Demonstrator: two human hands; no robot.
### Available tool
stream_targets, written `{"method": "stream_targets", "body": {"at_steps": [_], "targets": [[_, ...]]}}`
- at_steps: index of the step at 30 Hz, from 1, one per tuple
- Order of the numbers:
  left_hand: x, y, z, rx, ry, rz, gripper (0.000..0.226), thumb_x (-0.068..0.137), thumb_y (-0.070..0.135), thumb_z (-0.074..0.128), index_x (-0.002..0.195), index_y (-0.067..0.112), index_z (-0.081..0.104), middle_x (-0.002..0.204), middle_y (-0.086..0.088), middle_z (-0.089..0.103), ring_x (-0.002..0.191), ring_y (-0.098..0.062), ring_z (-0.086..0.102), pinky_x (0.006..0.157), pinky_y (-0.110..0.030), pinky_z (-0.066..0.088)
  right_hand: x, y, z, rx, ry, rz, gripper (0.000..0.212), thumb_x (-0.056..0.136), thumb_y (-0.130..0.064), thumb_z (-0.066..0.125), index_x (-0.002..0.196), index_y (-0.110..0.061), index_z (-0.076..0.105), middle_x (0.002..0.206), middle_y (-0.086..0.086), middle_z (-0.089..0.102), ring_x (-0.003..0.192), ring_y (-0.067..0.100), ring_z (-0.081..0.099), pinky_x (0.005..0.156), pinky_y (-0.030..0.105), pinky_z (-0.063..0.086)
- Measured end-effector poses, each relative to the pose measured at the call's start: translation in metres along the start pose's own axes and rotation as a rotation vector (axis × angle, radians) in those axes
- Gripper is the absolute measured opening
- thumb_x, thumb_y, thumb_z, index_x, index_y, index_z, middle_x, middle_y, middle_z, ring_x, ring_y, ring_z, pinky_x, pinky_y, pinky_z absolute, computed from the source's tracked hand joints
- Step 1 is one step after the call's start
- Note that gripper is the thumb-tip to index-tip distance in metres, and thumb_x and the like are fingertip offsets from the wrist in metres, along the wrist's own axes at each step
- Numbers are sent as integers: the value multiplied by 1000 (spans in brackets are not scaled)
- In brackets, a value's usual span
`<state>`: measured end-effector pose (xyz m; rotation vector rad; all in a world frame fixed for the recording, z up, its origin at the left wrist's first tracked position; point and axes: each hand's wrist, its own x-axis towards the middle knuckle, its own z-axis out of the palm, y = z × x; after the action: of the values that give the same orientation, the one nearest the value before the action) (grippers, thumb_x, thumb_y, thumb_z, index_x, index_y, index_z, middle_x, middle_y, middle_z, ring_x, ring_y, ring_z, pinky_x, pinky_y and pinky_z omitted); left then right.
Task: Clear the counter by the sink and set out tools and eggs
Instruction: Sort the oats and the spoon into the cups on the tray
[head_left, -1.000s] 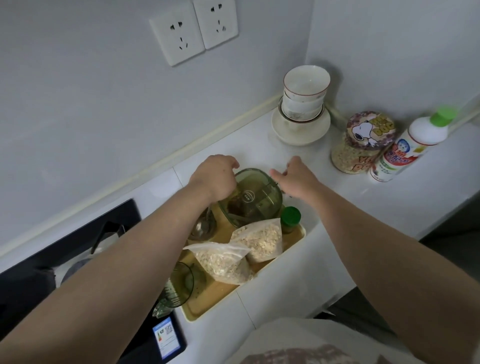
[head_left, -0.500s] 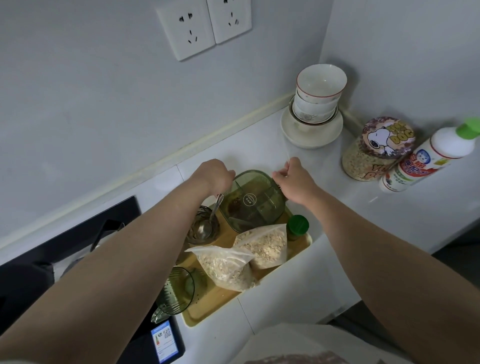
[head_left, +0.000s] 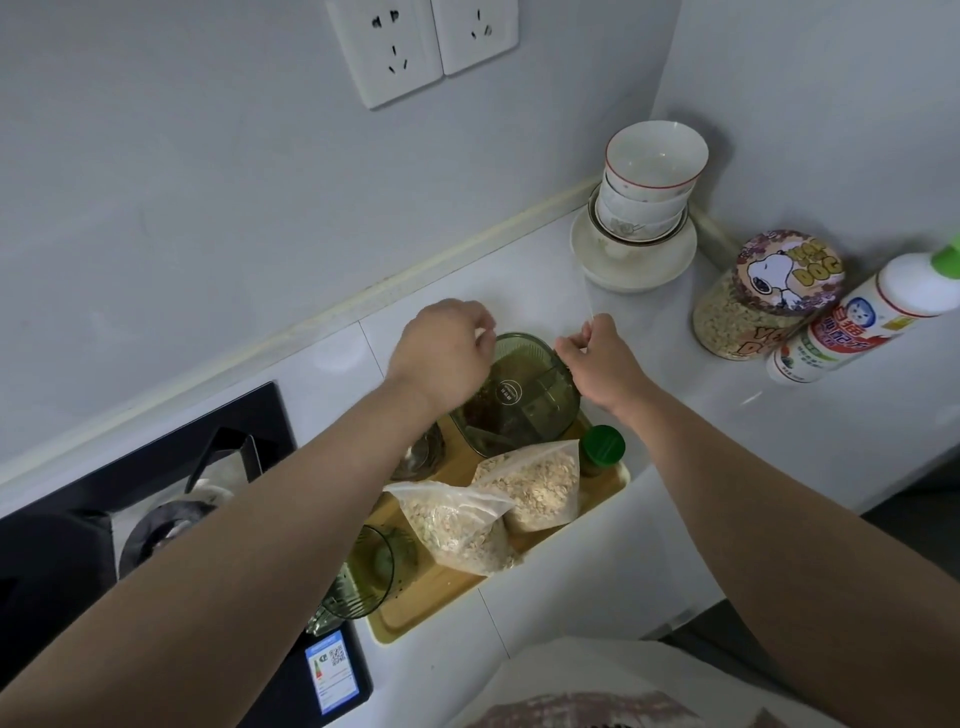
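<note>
The right hand (head_left: 597, 358) has curled; with the left hand (head_left: 441, 353) it grips the rim of the green container (head_left: 524, 405). White counter (head_left: 779, 441), grey wall (head_left: 208, 208); the wooden tray (head_left: 447, 587) runs lower-left to upper-right.

Translucent olive-green plastic container (head_left: 519, 400) bearing a white ring emblem; pale yellow wooden tray (head_left: 447, 592); two clear plastic bags (head_left: 540, 483) of beige flakes; dark green round bottle cap (head_left: 602, 445); ribbed green glass cup (head_left: 366, 574); stacked white ceramic bowls (head_left: 655, 161), thin red rims; glass jar (head_left: 743, 322) whose lid shows a white cartoon dog on pink with yellow lettering; glossy white counter (head_left: 779, 452); black hob (head_left: 47, 582).
</note>
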<state>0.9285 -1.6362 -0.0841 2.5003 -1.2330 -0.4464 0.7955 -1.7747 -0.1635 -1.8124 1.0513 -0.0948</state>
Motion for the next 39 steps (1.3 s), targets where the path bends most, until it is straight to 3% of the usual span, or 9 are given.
{"method": "stream_targets", "body": {"at_steps": [2,5,9,12,19,25,28,34,39], "targets": [[-22,10,5,-30,150,283,15,95,19,57,99,16,71,95,-1,68,89,-19,61,81,-33,51,-1,0,0,-2,6,-4,25,103,-31,49,115,-14,35,97,-2,53,80,6,54,60,17,41],[-49,10,24,11,-27,465,14,93,18,58,90,18,71,86,3,66,78,-15,61,72,-33,54,-4,0,-1,-21,12,-13,25,103,-31,48,115,-13,37,93,-4,51,84,12,56,70,25,50],[-70,0,41,52,-260,286,25,100,28,46,84,22,64,82,5,59,75,-15,57,72,-36,53,-7,-1,-2,-17,10,-9,25,103,-31,46,117,-11,38,94,-5,50,94,19,59,84,38,55],[-83,-3,42,-36,-245,139,25,102,30,49,95,19,70,86,6,64,76,-13,58,71,-31,51,-9,-4,-2,-34,31,-6,23,104,-30,45,113,-10,37,91,-2,51,91,21,59,81,38,52],[-116,-3,46,-277,-185,-149,19,97,34,60,94,22,75,88,8,72,81,-7,66,75,-27,56,-10,-5,1,4,31,15,15,105,-26,40,109,-12,35,91,-1,46,85,15,50,76,32,41],[-131,-5,59,-401,-125,-292,4,89,29,72,86,28,70,84,13,69,79,-5,65,69,-19,56,-7,-7,4,29,36,62,29,106,-25,36,128,-6,36,116,6,51,107,21,52,86,33,39],[-134,-2,61,-401,-99,-336,13,86,30,75,94,28,66,92,10,67,80,-5,63,68,-20,54,-4,-6,6,102,40,101,34,106,-24,38,135,-8,35,130,5,53,119,21,52,98,35,41],[-132,1,60,-406,-104,-353,56,83,31,77,134,28,54,106,1,69,76,-6,68,78,-30,58,-2,-4,8,318,62,165,4,102,-19,43,105,-19,42,114,3,62,112,22,58,104,46,47],[-132,0,59,-485,-131,-357,63,83,22,76,140,27,50,87,4,75,83,-13,70,72,-27,56,-6,-9,9,302,83,137,20,102,-15,42,85,-23,36,109,2,66,110,22,60,103,44,48]]}}
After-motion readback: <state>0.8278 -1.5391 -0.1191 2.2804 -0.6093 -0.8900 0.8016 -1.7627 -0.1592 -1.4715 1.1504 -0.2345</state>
